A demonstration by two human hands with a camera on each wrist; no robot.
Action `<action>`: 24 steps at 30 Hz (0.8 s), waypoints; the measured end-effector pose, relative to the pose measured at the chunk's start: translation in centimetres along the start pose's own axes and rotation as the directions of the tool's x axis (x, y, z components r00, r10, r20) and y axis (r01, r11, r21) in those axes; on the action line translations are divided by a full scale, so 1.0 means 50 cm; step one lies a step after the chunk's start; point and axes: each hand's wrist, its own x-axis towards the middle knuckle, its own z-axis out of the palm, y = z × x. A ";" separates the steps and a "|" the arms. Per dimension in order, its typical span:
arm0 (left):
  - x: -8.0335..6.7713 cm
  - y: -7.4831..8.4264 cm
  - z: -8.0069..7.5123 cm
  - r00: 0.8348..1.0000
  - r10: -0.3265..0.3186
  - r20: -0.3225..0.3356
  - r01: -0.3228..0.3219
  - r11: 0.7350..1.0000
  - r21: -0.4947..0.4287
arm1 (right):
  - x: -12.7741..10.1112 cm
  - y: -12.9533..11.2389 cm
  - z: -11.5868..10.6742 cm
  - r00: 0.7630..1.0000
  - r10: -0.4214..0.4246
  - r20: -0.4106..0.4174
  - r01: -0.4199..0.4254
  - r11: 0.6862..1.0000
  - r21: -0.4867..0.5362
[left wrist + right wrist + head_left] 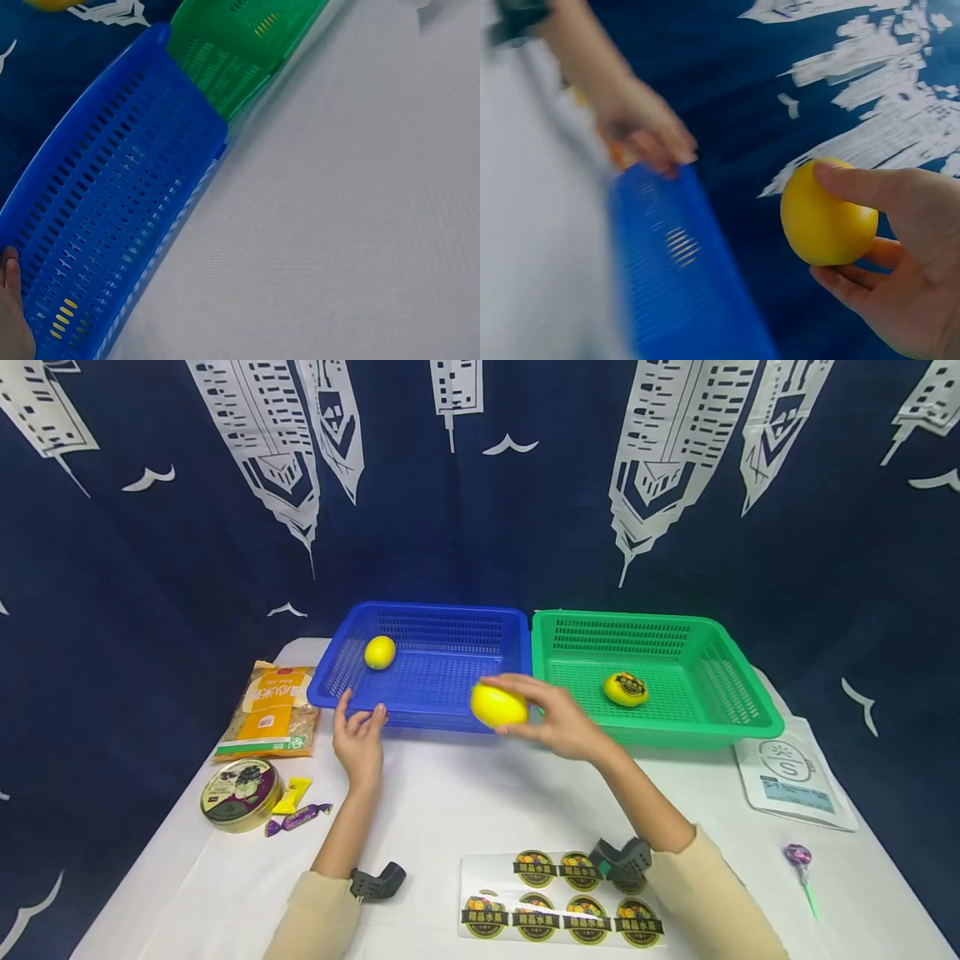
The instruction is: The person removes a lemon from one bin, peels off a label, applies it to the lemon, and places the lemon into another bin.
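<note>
My right hand (558,718) holds a yellow lemon (497,706) between thumb and fingers, above the front rim of a blue basket (450,718) near its right end. No label shows on this lemon in the right wrist view. At the basket's front left corner, my left hand (360,752) grips the rim. A second lemon (380,652) lies in the blue basket at the left. Beside it stands a green basket (652,731), holding a lemon (626,690) with a black and gold sticker.
A sheet of round stickers (561,897) lies at the front. On the left are a grain bag (270,710), a round tin (240,793) and two wrapped candies (300,817). To the right lie a white pouch (795,777) and a lollipop (798,856).
</note>
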 end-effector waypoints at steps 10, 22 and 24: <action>-0.003 -0.001 0.004 1.000 0.003 -0.012 -0.003 1.000 -0.017 | -0.201 0.098 0.061 0.981 0.115 0.153 -0.122 0.992 0.034; -0.054 0.064 -0.015 0.982 -0.123 0.143 0.099 0.982 0.162 | -0.233 0.137 0.099 0.968 0.145 0.204 -0.168 0.981 0.100; -0.088 0.084 -0.010 0.963 -0.089 0.254 0.019 0.964 0.264 | -0.232 0.132 0.098 0.971 0.141 0.196 -0.162 0.982 0.098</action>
